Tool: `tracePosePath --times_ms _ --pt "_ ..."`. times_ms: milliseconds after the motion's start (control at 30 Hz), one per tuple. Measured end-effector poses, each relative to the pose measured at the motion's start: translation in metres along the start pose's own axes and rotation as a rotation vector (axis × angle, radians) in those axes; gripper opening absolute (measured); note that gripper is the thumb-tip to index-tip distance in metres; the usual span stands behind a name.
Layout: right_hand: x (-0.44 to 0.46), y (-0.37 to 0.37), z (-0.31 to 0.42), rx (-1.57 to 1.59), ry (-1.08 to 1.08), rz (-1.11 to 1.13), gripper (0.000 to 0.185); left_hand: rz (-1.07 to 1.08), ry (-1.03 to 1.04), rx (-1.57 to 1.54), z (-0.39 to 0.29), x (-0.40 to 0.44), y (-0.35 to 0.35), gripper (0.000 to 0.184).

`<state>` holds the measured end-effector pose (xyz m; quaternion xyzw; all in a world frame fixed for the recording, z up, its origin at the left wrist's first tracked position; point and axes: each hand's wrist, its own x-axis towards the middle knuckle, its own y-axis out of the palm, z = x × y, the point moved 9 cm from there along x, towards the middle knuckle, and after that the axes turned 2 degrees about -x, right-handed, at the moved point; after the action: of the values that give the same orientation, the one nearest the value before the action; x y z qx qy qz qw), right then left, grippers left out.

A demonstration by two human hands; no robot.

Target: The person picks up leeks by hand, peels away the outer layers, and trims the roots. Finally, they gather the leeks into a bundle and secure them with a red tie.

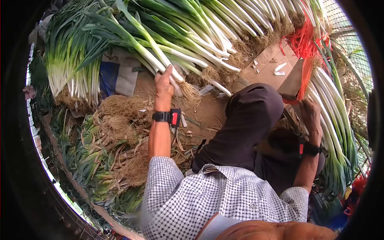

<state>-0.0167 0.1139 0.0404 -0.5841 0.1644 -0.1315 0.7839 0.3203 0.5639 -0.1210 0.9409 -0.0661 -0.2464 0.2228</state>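
Observation:
My left hand (164, 85) is wrapped round the white lower stems of a few leeks (154, 62), whose brown roots hang just to its right. The green tops of these leeks reach up and left over the pile. Over on the right, my right hand (310, 116) is low beside a bundle of leeks (331, 110) and below a strip of red plastic (305, 78). Its fingers look curled, but what they hold, if anything, is hidden.
A large pile of leeks (216, 32) lies along the top. Upright leeks (74, 76) stand at the upper left. Trimmed roots and leaves (120, 136) heap at the left. Red strings (300, 40) and cardboard (270, 66) are at the upper right. My knee (256, 104) rises centrally.

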Motion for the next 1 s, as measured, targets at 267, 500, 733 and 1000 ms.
tracePosePath --times_ms 267,500,733,1000 --pt "-0.026 -0.025 0.002 0.061 0.098 -0.079 0.016 -0.060 -0.262 -0.119 0.135 0.083 -0.066 0.027" --pt "-0.014 -0.017 0.005 0.052 0.066 -0.036 0.014 -0.558 0.043 1.130 0.082 0.063 -0.124 0.037" --pt "-0.009 -0.014 0.008 0.078 0.079 -0.029 0.013 -0.328 -0.049 1.047 0.117 0.075 -0.042 0.038" --pt "-0.023 -0.024 -0.002 0.055 0.090 -0.061 0.010 -0.312 0.246 0.465 0.059 0.054 -0.036 0.030"
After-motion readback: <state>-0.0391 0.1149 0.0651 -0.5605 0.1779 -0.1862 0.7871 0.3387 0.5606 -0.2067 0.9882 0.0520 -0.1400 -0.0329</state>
